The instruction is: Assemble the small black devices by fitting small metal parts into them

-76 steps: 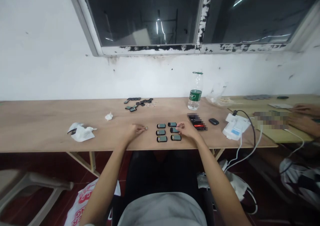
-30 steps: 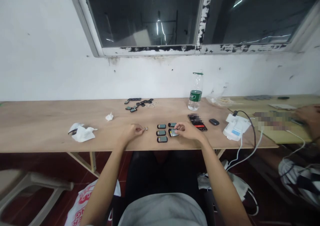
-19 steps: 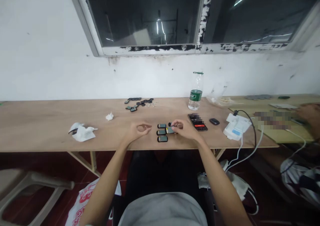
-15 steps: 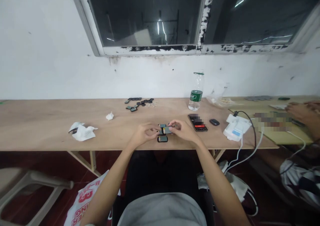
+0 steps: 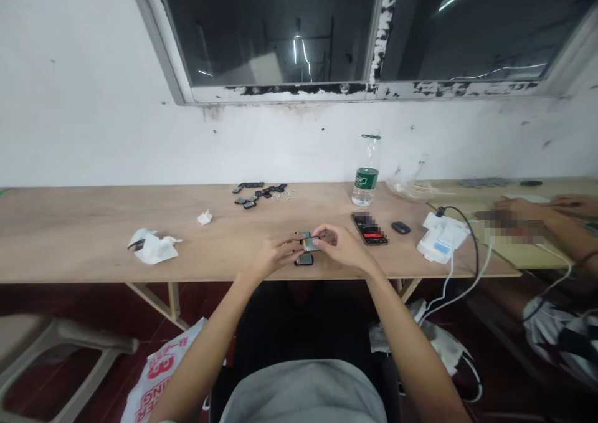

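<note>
**Black and yellow in a tight pinch, with little room for a slip**

Both hands meet over a plywood table (image 5: pixel 84 230), close to its front edge. The left hand (image 5: pixel 275 255) is nearly closed, its fingers reaching in low, and the right hand (image 5: pixel 343 248) curls over from the other side. Between their fingertips sits a small black module (image 5: pixel 309 244) with a grey-green screen and a yellow strip along it; the fingers hide how firm the hold is. A second module (image 5: pixel 304 260) lies just below the hands, and a third (image 5: pixel 304 234) sits just beyond them, partly covered.

The likeliest trouble is a slip. A piece this small, held only at the fingertips, could drop onto its neighbours and scratch a screen or knock them askew. Too much pressure on the screen could crack it. Anything that skids toward the front edge could fall to the dark red tile floor (image 5: pixel 70 301). A careless sweep of the right forearm could also nudge the black smartphone (image 5: pixel 369 228) lying nearby. Farther back, a scattered group of dark pieces (image 5: pixel 255 194) could get mixed up if a dropped module bounced that far.
</note>
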Available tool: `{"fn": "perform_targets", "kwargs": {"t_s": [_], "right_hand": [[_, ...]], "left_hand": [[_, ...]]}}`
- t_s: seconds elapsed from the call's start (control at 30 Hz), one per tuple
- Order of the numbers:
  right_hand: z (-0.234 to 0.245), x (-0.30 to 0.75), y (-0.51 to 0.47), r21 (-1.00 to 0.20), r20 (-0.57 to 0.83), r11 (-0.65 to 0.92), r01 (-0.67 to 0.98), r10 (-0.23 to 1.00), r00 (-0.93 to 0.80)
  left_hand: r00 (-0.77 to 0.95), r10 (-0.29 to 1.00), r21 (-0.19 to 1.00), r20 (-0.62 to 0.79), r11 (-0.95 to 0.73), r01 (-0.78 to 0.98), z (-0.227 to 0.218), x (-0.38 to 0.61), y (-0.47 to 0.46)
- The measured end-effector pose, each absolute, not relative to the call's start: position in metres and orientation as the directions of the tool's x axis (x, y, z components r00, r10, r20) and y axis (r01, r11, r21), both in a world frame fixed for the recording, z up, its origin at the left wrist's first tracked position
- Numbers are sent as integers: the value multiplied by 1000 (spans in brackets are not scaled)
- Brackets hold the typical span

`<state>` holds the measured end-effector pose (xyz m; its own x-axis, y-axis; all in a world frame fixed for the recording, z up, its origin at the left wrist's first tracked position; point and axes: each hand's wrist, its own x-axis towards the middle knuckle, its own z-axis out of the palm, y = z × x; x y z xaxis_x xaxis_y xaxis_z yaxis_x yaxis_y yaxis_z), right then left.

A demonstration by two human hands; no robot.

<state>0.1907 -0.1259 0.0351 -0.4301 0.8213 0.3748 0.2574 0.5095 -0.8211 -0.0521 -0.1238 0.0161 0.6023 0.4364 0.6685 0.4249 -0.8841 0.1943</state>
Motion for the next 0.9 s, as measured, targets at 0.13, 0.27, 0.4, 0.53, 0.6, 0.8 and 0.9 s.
{"fn": "perform_targets", "kwargs": {"t_s": [0.13, 0.27, 0.4, 0.53, 0.6, 0.8, 0.9], "right_hand": [[36, 191, -127, -823, 367, 505, 261, 823, -434], [37, 191, -128, -828, 366, 502, 250, 822, -436], [37, 191, -127, -842, 358, 482, 243, 836, -417], [34, 191, -123, -861, 343, 458, 222, 844, -411], [32, 190, -122, -870, 336, 447, 208, 846, -413], [28, 189, -118, -888, 303, 403, 221, 875, -377], [23, 193, -113, -873, 284, 390, 293, 894, -346]], "left_hand": [[609, 411, 134, 678, -884, 448, 16, -55, -123], [583, 411, 178, 701, -892, 415, 15, -55, -125], [562, 421, 200, 712, -889, 412, 15, -53, -127], [577, 416, 178, 703, -888, 424, 13, -51, -124], [571, 411, 166, 710, -887, 431, 12, -50, -122], [518, 360, 109, 776, -885, 452, 10, -51, -119], [442, 446, 197, 778, -842, 502, 8, -61, -116]]}}
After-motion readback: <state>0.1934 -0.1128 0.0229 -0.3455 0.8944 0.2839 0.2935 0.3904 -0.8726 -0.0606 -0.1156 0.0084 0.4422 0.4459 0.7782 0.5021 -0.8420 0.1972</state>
